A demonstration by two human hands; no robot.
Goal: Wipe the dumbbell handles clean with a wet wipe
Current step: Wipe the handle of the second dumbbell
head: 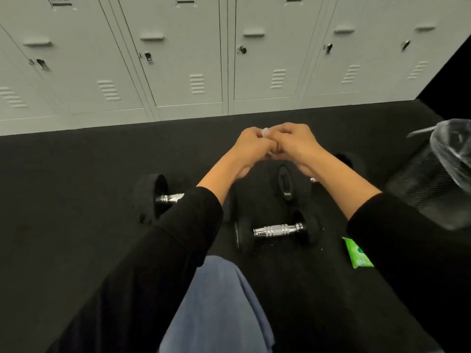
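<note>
Nearest me, small dumbbell [276, 230] lies on the floor [76, 174], chrome handle running L-R, green wipe pack [358, 253] just to its right. Bigger dumbbell [163, 197] further left, handle L-R too, partly under my left arm. Above them left hand [251, 145] and right hand [293, 141] touch, fingers [283, 128] curled, pinching a wipe [266, 132] btwn them. Open floor beyond to lockers [193, 59]; bin [433, 179] at right edge.

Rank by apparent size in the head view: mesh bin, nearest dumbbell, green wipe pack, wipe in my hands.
1. mesh bin, cropped by the frame
2. nearest dumbbell
3. green wipe pack, partly behind the right sleeve
4. wipe, mostly hidden, so unsure
</note>
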